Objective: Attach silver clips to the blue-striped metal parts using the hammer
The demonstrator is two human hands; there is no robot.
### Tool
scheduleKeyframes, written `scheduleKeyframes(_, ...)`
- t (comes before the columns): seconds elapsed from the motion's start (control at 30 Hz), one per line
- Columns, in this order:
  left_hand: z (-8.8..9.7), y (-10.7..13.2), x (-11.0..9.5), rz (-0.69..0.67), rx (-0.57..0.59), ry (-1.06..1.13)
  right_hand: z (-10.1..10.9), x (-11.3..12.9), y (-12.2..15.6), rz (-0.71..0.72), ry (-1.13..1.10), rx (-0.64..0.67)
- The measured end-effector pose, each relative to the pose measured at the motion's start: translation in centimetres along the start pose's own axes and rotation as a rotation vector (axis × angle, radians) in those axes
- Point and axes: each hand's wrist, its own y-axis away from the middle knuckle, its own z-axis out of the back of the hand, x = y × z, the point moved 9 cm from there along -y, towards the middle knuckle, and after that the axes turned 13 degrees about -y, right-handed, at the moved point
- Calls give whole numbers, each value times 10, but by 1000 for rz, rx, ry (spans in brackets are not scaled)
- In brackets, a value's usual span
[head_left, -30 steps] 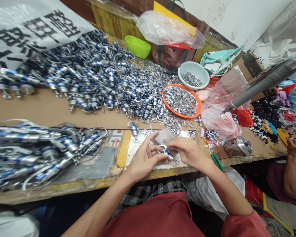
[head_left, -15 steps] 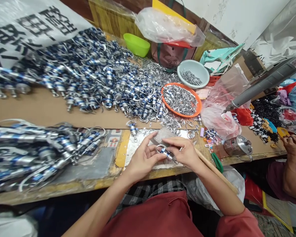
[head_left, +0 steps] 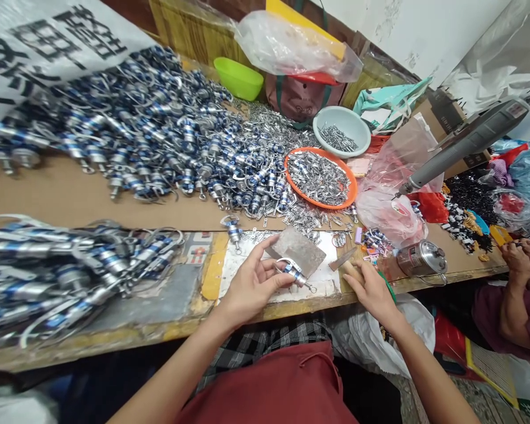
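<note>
In my left hand (head_left: 252, 285) is a small blue-and-silver metal piece (head_left: 295, 272), with a curved pale strip on one side and a ring at its end. The thumb and fingers pinch its body. It sits just in front of a flat grey metal block (head_left: 301, 250) on the white work surface (head_left: 229, 277). My right hand (head_left: 373, 291) is closed around the pale wooden handle of a hammer (head_left: 342, 259), near its narrow metal head. The rest of the handle is hidden behind the hand and forearm. A similar piece (head_left: 233, 232) lies left of the block.
Blue-silver pieces are heaped at the back left (head_left: 159, 129) and front left (head_left: 79, 271). An orange tray (head_left: 354, 191) holds small metal plates; a pale bowl (head_left: 365, 126) holds pins. A power screwdriver (head_left: 463, 147) hangs at right, above a metal mug (head_left: 417, 262). A co-worker's hands (head_left: 519, 259) are far right.
My right hand has left the blue-silver piece and moved right to the hammer handle. The left hand still holds the piece. More of the metal block now shows.
</note>
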Motion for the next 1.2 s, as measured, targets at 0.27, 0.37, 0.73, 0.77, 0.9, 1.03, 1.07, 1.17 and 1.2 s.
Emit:
scheduleKeyframes(0.27, 1, 1, -2, 10, -35, 7, 18, 118, -12, 427, -91, -35)
scheduleKeyframes(0.37, 2, 1, -4, -14, -38, -11, 6, 131, -14, 471, 2, -2)
scheduleKeyframes(0.73, 8, 2, -5, 5, -57, -96, 4, 88, -16, 277, -66, -35)
scheduleKeyframes(0.77, 17, 6, -8, 0, -73, -156, 9, 73, -18, 231, -103, -62)
scheduleKeyframes(0.9, 85, 34, -31, -18, -325, -683, 7, 11, -22, 5, -28, 23)
scheduleKeyframes(1.03, 126, 56, -60, -25, -579, -1382, -6, -5, -21, 19, 46, 66)
scheduleKeyframes(1.07, 122, 56, -68, -90, -617, -1488, -7, -2, -22, 39, 67, 47)
scheduleKeyframes(1.17, 101, 39, -83, -257, -615, -1599, -9, 9, -29, 79, 184, -26)
scheduleKeyframes(1.2, 93, 27, -84, -275, -568, -1603, -8, 14, -34, 95, 204, -53)
